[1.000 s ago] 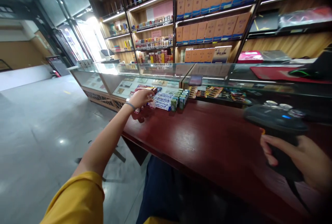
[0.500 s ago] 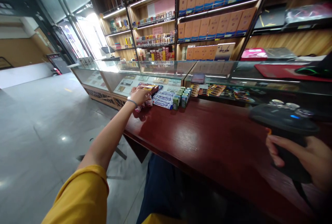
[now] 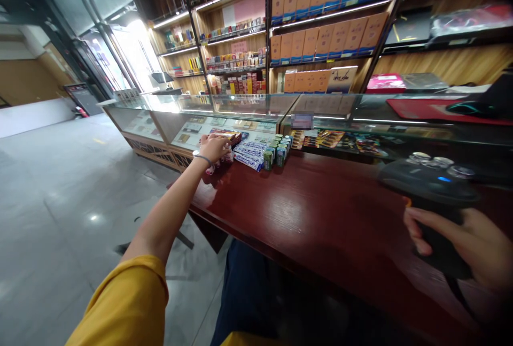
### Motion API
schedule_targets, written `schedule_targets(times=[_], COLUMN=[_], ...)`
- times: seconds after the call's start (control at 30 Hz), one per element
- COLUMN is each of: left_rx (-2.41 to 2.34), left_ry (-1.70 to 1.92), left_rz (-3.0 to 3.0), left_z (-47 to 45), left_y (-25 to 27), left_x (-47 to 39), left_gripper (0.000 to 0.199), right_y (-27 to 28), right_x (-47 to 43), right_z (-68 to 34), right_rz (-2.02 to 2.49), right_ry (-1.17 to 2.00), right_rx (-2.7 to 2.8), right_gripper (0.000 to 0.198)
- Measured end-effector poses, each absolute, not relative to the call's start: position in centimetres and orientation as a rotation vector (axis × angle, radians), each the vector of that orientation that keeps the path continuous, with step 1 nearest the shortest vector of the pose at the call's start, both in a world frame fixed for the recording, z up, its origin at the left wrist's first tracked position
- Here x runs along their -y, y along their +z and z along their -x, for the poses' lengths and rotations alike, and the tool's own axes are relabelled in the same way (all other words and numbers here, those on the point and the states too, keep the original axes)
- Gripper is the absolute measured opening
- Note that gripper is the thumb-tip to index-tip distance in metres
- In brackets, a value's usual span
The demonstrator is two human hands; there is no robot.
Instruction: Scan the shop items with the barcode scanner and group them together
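Observation:
At the far end of the dark red counter (image 3: pixel 288 207), my left hand (image 3: pixel 214 147) reaches out with its fingers curled over small pink-and-white packets (image 3: pixel 221 164). Its fingertips are partly hidden among them. Just right of that hand lie rows of blue-and-white packets (image 3: pixel 249 153), then several small green cylindrical packs (image 3: pixel 277 151) standing upright. On the right, my right hand (image 3: pixel 460 239) is wrapped round the grip of a black handheld scanner (image 3: pixel 428 180). A blue light glows on the scanner's head, and a cable hangs from its grip.
Glass display cases (image 3: pixel 240 108) run behind the counter, with carded goods (image 3: pixel 331 138) inside. A red mat (image 3: pixel 425 108) with a black mouse (image 3: pixel 467 108) lies on the glass at right. Shelves of orange boxes (image 3: pixel 332 36) stand behind. A stool (image 3: pixel 184 236) is at lower left.
The view has shifted slightly, so the whole scene sits a little further left. My left hand stays at the packets and my right hand still holds the scanner.

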State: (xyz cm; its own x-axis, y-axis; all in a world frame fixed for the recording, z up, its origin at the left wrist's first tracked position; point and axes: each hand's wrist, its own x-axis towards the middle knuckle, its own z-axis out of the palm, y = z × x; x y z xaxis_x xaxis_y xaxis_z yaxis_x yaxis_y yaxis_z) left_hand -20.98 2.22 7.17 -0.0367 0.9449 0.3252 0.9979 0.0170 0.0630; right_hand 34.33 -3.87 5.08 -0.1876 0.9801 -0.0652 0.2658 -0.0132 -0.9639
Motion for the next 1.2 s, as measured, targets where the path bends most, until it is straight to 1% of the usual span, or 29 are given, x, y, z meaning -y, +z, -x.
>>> schedule_targets(times=[0.1,0.23,0.3,0.4,0.5,0.63,0.8,0.9,0.97,1.03,1.13,1.2], left_rx=[2.066,2.018,1.986,1.875,1.668,1.336,1.058,1.049,1.06,1.039,1.037,1.039], left_ry=[-0.37,-0.38,-0.443,-0.659,-0.963,-1.295,-1.478,-1.572,-1.625,-1.638,-1.612,-1.579], left_rz=[2.011,2.029,1.995,1.909,1.924,2.153,2.452,2.561,2.649,2.749,2.793,2.788], left_z=[21.0,21.2,20.6,18.0,13.1,4.1,-7.7,-13.6,-16.9,-19.8,-23.5,-25.3], left_y=[7.3,7.4,7.6,8.0,8.3,7.9,5.8,4.2,3.0,1.8,0.0,-1.0], left_x=[-2.2,-2.1,-1.9,-1.9,-2.2,-3.3,-5.7,-7.6,-9.3,-11.1,-13.8,-15.0], left_gripper=[0.029,0.035,0.037,0.03,0.029,0.026,0.022,0.022,0.026,0.036,0.048,0.052], right_y=[5.5,6.0,6.2,6.8,7.7,9.1,10.1,10.4,10.5,10.5,10.4,10.2], right_x=[4.2,4.4,4.5,4.6,4.7,4.7,4.8,4.8,4.8,4.7,4.4,4.2], right_z=[-34.0,-33.6,-33.6,-33.8,-34.5,-36.0,-38.4,-39.8,-40.5,-41.1,-41.6,-41.9], right_rz=[1.322,1.277,1.248,1.186,1.15,1.071,1.069,1.056,1.054,1.058,1.054,1.052], right_ry=[1.234,1.216,1.225,1.224,1.213,1.152,1.066,1.046,1.042,1.037,1.036,1.042], right_rx=[1.566,1.545,1.509,1.428,1.414,1.332,1.281,1.269,1.257,1.229,1.203,1.207], right_gripper=[0.049,0.044,0.038,0.031,0.029,0.023,0.023,0.022,0.021,0.021,0.021,0.021])
